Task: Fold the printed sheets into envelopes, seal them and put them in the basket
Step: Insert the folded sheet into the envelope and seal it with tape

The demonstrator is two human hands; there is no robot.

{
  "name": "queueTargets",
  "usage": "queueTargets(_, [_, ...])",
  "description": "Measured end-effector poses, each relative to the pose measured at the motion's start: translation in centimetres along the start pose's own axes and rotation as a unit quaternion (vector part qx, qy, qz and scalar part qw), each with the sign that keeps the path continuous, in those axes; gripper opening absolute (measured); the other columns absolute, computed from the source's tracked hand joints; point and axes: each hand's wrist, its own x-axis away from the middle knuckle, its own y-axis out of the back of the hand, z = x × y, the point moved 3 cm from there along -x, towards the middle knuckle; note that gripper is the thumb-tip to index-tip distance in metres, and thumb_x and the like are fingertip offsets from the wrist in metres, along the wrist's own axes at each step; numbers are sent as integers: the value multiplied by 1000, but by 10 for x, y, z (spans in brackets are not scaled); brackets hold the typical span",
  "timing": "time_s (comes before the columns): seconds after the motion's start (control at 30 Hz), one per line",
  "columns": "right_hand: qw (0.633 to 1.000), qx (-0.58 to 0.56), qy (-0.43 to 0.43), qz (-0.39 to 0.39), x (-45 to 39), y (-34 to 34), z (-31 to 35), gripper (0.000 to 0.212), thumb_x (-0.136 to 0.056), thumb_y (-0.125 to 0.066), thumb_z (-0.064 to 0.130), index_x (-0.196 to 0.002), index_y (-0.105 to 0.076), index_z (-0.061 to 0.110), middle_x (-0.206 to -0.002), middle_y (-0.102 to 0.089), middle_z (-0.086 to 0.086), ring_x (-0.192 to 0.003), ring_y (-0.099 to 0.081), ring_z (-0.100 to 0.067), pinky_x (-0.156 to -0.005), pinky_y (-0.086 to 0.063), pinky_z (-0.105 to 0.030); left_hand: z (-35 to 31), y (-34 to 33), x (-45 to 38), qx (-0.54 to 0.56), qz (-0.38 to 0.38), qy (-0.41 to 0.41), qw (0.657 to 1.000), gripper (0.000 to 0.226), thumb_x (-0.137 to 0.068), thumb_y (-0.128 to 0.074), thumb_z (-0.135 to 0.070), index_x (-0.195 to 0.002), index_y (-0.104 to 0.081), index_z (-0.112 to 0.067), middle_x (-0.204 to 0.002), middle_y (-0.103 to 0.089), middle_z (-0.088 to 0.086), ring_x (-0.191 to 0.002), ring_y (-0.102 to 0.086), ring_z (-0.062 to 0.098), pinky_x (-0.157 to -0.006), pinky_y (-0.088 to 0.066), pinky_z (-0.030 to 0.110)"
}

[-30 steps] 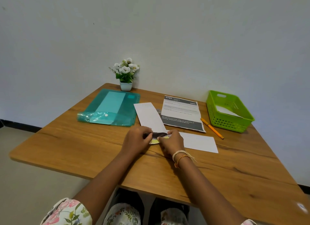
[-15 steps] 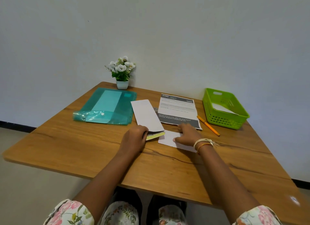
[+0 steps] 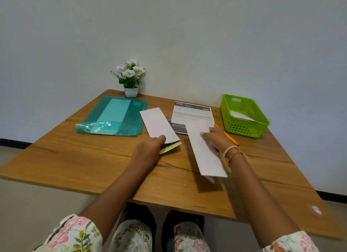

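My right hand (image 3: 216,139) grips a long white folded envelope (image 3: 203,154) and holds it lifted above the table, its near end pointing toward me. My left hand (image 3: 148,150) pinches a small yellow and black sticker sheet (image 3: 170,147) on the wooden table (image 3: 93,157). A second white folded envelope (image 3: 159,125) lies flat just beyond my left hand. A flat printed sheet (image 3: 191,114) with a dark header lies behind the lifted envelope. The green basket (image 3: 244,126) stands at the far right with a white envelope (image 3: 242,116) inside it.
A teal plastic document folder (image 3: 112,118) lies at the far left. A small pot of white flowers (image 3: 130,78) stands by the wall. An orange pencil (image 3: 231,138) lies between my right hand and the basket. A small dark item peeks out beside the printed sheet.
My right hand left the sticker sheet, moved right, took the white envelope off the table and lifted it. My left hand kept hold of the sticker sheet.
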Motion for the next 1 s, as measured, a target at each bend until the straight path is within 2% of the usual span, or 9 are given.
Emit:
queueTargets(0.1, [995, -2, -18, 98, 13, -7, 5, 16, -90, -62, 21, -102, -67, 11, -99, -71, -8, -88, -68, -25, -70, -53, -31, 0, -1, 0, -5, 6, -33, 999, 18, -83, -71, -20, -101, -68, -18, -93, -70, 5, -76, -62, 18, -56, -51, 30])
queueTargets(0.2, [996, 15, 19, 86, 16, -18, 3, 12, -91, -63, 22, -101, -62, 16, -94, -66, 0, -83, -62, -15, -63, -47, -25, -1, 2, 1, -6, -9, -48, 999, 27, -77, -76, -11, -104, -74, -14, -97, -71, 8, -81, -66, 23, -57, -53, 31])
queueTargets(0.4, [994, -11, 6, 106, 15, -35, -7, 13, -87, -66, 31, -96, -62, 22, -97, -68, -5, -84, -67, -21, -72, -56, -31, -3, 3, 0, -13, -6, -46, 999, 32, -78, -74, -9, -110, -72, -16, -96, -66, 11, -80, -62, 26, -56, -51, 31])
queueTargets(0.6, [987, -81, -32, 137, 16, -40, -15, 21, -88, -67, 28, -105, -58, 21, -107, -69, -11, -92, -69, -28, -77, -58, -39, -3, 3, -1, -11, 1, -37, 999, 34, -78, -76, -12, -111, -71, -15, -94, -64, 12, -79, -61, 26, -54, -48, 30])
queueTargets(0.67, [988, -63, -38, 137, 17, -41, -17, 25, -85, -70, 25, -105, -56, 22, -109, -68, -10, -92, -69, -29, -80, -58, -40, -3, 2, -1, -15, 1, -32, 999, 34, -79, -74, -12, -113, -70, -14, -95, -64, 12, -81, -60, 26, -54, -46, 29])
queueTargets(0.77, [993, 43, -34, 104, 16, -43, -15, 39, -81, -73, 25, -114, -52, 25, -114, -62, -3, -98, -65, -26, -86, -56, -40, -3, 2, -1, -17, 1, -31, 999, 30, -79, -74, -10, -109, -72, -13, -94, -65, 11, -79, -60, 25, -53, -45, 27])
queueTargets(0.83, [991, 108, -37, 68, 15, -45, -11, 40, -82, -72, 27, -118, -54, 22, -112, -60, -4, -94, -61, -20, -77, -54, -32, -3, 1, -1, -15, 0, -28, 999, 28, -77, -76, -8, -105, -73, -11, -92, -68, 12, -76, -62, 25, -53, -45, 27])
queueTargets(0.9, [988, 135, -44, 55, 13, -49, -10, 38, -84, -70, 23, -119, -61, 12, -109, -63, -7, -84, -58, -17, -64, -47, -24, -3, 0, -2, -6, -1, -21, 1000, 25, -79, -75, -8, -103, -74, -10, -92, -70, 13, -76, -64, 25, -54, -48, 29])
queueTargets(1.0, [986, 148, -64, 50, 13, -55, -9, 38, -84, -70, 19, -118, -61, 4, -113, -65, -12, -78, -56, -17, -57, -40, -23, -2, -1, -1, 0, -9, -20, 1000, 19, -82, -72, -10, -101, -74, -9, -91, -72, 12, -75, -66, 24, -56, -48, 28])
